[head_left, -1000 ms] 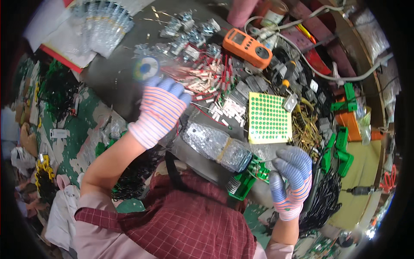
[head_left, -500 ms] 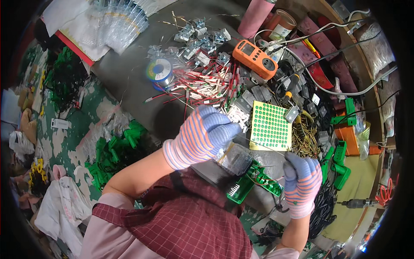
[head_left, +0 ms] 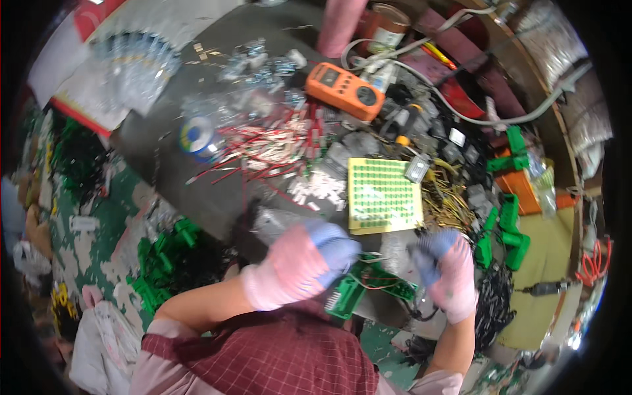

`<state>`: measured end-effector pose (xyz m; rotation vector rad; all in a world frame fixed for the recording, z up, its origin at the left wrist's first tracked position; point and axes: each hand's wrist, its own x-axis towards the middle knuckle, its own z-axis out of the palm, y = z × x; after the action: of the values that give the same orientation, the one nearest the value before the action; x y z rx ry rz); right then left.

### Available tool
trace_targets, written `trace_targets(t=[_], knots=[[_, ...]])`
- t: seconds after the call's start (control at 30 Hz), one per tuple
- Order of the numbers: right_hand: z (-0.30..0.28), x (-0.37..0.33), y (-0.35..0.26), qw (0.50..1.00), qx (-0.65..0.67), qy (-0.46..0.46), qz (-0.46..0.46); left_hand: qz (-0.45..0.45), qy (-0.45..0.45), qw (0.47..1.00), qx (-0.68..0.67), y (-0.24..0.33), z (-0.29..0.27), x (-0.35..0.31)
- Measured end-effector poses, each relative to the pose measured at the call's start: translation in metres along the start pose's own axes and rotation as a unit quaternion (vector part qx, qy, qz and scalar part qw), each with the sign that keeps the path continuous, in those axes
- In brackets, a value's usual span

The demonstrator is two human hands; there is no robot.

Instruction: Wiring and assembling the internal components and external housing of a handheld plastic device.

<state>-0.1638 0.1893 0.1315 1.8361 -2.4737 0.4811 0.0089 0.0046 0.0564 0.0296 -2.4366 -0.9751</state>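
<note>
My left hand (head_left: pixel 303 265), in a striped glove, is closed beside an open green plastic housing (head_left: pixel 347 296) with thin red and dark wires in it. What its fingers hold is hidden and blurred. To the right of the housing, my gloved right hand (head_left: pixel 449 273) is also closed, its fingertips pinched together and smeared by motion. Just beyond the hands lies a yellow sheet (head_left: pixel 385 220) with rows of green round stickers. A clear plastic bag (head_left: pixel 280 222) lies just beyond my left hand.
An orange multimeter (head_left: pixel 345 91) lies at the back, near a pile of red-and-white wired parts (head_left: pixel 273 141). A solder spool (head_left: pixel 199 139) stands left of them. Brass-coloured pieces (head_left: pixel 451 207), green housings (head_left: pixel 510 230) and black cables (head_left: pixel 494 309) crowd the right. Plastic sleeves (head_left: pixel 138 66) lie far left.
The view has shifted, so the bench items sit further left. Both hands remain closed; my left hand is now lower, closer to the green housing. The thin wire between the hands no longer shows clearly.
</note>
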Motion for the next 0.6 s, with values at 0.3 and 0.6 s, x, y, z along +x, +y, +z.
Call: trace_targets(t=[0.3, 0.6], knots=[[0.064, 0.127, 0.085, 0.967, -0.176, 0.016, 0.182, -0.057, -0.004, 0.997, -0.061, 0.014, 0.014, 0.005], [0.002, -0.008, 0.030, 0.821, 0.370, 0.371, 0.225, -0.130, 0.026, 0.984, -0.121, 0.002, 0.013, -0.008]])
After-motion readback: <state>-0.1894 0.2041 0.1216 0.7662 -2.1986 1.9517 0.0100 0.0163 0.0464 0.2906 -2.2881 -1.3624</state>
